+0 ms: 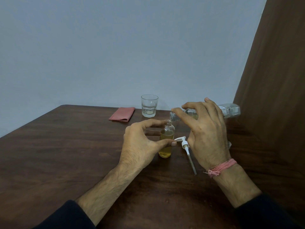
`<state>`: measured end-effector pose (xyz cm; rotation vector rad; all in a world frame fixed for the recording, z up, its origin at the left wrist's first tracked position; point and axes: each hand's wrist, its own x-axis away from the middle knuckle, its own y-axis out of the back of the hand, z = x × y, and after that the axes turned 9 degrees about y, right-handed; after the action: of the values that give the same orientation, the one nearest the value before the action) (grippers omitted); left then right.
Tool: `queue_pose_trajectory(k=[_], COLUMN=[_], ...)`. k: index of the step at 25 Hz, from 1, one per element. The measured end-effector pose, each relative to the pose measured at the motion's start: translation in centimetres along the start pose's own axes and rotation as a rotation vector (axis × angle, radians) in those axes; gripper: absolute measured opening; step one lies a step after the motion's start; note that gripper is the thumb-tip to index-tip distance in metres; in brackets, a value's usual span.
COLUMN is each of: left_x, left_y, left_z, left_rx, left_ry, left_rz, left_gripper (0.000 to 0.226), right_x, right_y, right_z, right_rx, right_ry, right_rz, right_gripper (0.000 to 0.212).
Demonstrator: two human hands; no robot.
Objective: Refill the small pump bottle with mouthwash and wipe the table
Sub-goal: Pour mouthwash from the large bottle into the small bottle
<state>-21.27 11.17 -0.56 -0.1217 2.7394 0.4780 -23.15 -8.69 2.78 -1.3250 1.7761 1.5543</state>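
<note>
From my remote station I log a dark wooden table (66, 146) whose far edge meets a pale wall and whose far-left corner is rounded. The left half of the surface lies bare, leaving wide room there. On the right a brown curtain (272, 80) hangs close against the table, so room on that side is tight.

The small pump bottle (167, 139) stands upright near the middle of the table, uncapped, holding yellowish liquid to well above half height. The left hand (140, 142) curls around it from the left: the thumb crosses the front of the body and the forefinger arches by the neck. I judge it a loose steadying hold; contact on the far side is hidden.

The right hand (204, 129) grips a larger clear mouthwash bottle (231, 110), tipped roughly level, base toward the curtain and mouth just above the small bottle's opening. I cannot see a stream between them. A pink thread band (221, 167) circles the right wrist.

The white pump head (184, 143) with its dip tube lies flat on the table just right of the small bottle, partly behind the right hand, the tube pointing toward the near edge.

At the far edge stand a drinking glass (149, 105) with a little liquid at the bottom and, to its left, a folded pink cloth (122, 114), both apart from the hands.
</note>
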Motion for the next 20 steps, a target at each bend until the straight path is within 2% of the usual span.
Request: queue_pose_trajectory(k=[20], left_x=[0.00], left_y=[-0.09], left_z=[-0.15], left_rx=[-0.012], left_ry=[0.014], left_rz=[0.000], left_gripper=[0.063], right_x=[0.02], right_y=[0.04], right_z=[-0.01], right_rx=[0.005], right_ry=[0.001], right_rz=[-0.012], right_gripper=[0.077])
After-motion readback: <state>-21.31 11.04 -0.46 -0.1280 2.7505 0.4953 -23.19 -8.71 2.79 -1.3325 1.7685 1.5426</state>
